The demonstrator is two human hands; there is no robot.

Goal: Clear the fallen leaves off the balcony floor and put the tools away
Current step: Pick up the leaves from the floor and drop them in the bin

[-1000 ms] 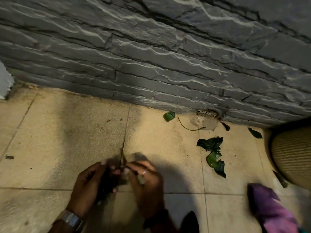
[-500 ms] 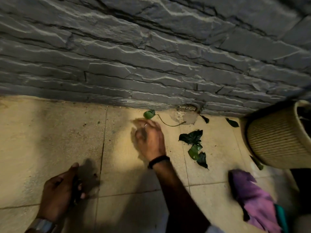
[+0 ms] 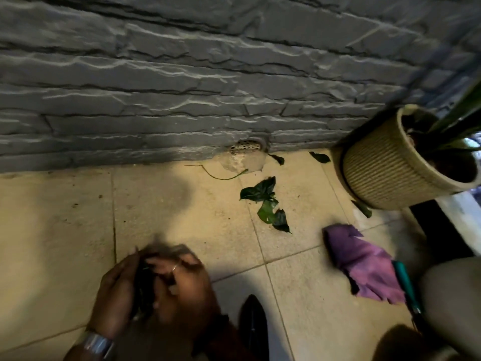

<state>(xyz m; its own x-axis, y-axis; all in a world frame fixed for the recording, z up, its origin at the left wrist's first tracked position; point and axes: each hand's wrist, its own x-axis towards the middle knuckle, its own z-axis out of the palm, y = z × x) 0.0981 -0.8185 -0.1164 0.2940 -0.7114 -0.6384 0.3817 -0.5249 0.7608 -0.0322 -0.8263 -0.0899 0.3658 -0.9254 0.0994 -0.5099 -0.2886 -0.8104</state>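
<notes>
Near edge, 7 o'clock: left hand [image 3: 114, 295] and right hand [image 3: 182, 293] pressed together low over the floor [image 3: 65, 230], both curled closed around a dark wad of gathered leaves [image 3: 144, 285]; motion blur hides the finger detail. A shoe tip [image 3: 253, 324] sits at 6 o'clock.

At 4 o'clock, a purple cloth [image 3: 364, 267] lies flat, a teal-handled tool [image 3: 404, 285] just beside its right edge.

Centre: leaf cluster [image 3: 268, 201] lies on the tiles, apart from the hands. Open tile fills the 9 to 11 o'clock side, free up to the wall [image 3: 182, 87].

Far: bare stem [image 3: 218, 174] near the drain grate [image 3: 246, 146] at the wall base, 12 o'clock. Two single leaves [image 3: 278, 158] lie near the grate. Ribbed plant pot [image 3: 385, 168] closes off the 2 o'clock corner.

Versus 0.5 s ago: right hand has pulled back from the stem to the left hand; the green leaf at the stem's end is gone from the floor.
</notes>
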